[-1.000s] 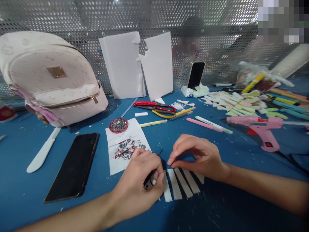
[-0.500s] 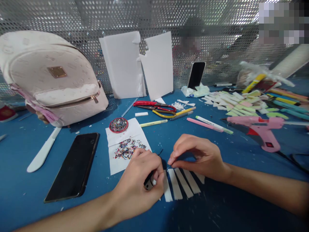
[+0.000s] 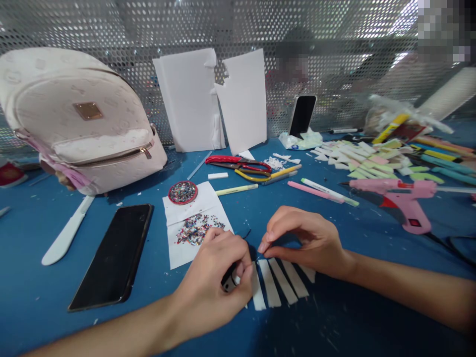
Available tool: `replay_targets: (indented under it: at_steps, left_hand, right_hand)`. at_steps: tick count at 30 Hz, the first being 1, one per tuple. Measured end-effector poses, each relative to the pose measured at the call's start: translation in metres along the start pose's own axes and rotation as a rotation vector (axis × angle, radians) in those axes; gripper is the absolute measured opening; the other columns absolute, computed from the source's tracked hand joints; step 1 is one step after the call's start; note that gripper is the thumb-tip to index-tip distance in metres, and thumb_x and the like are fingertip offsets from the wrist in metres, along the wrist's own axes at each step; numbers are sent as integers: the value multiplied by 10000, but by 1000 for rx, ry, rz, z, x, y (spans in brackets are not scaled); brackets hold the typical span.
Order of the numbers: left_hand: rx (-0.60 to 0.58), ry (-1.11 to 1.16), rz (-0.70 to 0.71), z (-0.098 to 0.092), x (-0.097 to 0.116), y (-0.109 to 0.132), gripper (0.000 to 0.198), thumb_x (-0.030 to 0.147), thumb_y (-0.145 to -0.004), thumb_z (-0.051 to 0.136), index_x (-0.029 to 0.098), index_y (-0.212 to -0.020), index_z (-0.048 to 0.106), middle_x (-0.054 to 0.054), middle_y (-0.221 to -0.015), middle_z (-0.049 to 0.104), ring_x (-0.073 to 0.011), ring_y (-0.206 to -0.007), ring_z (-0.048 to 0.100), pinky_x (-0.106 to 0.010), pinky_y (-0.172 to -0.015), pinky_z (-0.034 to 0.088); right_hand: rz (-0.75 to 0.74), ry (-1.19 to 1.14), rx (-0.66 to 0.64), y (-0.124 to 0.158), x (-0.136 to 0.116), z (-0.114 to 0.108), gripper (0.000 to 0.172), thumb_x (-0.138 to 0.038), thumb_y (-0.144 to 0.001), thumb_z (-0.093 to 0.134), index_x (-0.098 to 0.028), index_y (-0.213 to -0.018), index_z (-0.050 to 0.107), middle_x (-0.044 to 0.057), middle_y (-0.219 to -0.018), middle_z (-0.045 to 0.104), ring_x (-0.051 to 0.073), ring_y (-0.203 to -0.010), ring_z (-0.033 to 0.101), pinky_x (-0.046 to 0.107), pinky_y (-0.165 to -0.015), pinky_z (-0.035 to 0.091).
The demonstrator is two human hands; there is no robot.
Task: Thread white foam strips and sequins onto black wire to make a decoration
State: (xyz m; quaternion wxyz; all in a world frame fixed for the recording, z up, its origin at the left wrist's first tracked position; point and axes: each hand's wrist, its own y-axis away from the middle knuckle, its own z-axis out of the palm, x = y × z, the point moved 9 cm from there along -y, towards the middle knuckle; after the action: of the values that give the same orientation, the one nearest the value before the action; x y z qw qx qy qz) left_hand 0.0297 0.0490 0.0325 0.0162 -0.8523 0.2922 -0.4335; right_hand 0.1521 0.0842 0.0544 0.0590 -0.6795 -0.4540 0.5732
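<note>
Via the head camera I record a white backpack [image 3: 87, 144] standing before a perforated metal panel [image 3: 241, 25]. I note a dark phone [image 3: 111, 258] lying flat, a white-handled tool [image 3: 65, 238] near it. I further observe two upright white boards [image 3: 219, 99], red-handled scissors [image 3: 223, 159] and, at right, a pink glue gun [image 3: 412, 203] on its side.

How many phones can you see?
2: a flat phone left of the paper with colourful bits, and a propped-up phone at the back by a crumpled wrapper. Others could be hidden.
</note>
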Motion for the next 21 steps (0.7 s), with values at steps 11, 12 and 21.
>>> replay_targets:
  at_steps: [11,12,21]
  left_hand:
    - [-14,-21,-17,1,-1,0,159,95,-830,474,200,-716,445,32,-700,528,-148,-722,492,-331,-763,361]
    - [-11,-22,-17,0,-1,0,160,96,-833,473,200,-715,444,31,-699,528,-149,-724,493,-330,-761,360]
    - [-13,-19,-11,1,-1,1,156,104,-838,473,201,-718,448,33,-698,527,-147,-717,488,-328,-759,356]
  right_hand:
    - [-12,4,2,0,0,0,339,-20,-750,784,-192,-1023,680,43,-877,694,158,-808,704,242,-681,609]
    - [-15,6,1,0,-1,0,338,-20,-750,784,-191,-1022,679,44,-874,697,157,-810,702,239,-680,607]
    - [-36,31,0,1,-2,0,315,-32,-753,789,-177,-1010,678,50,-855,711,157,-812,694,243,-680,598]
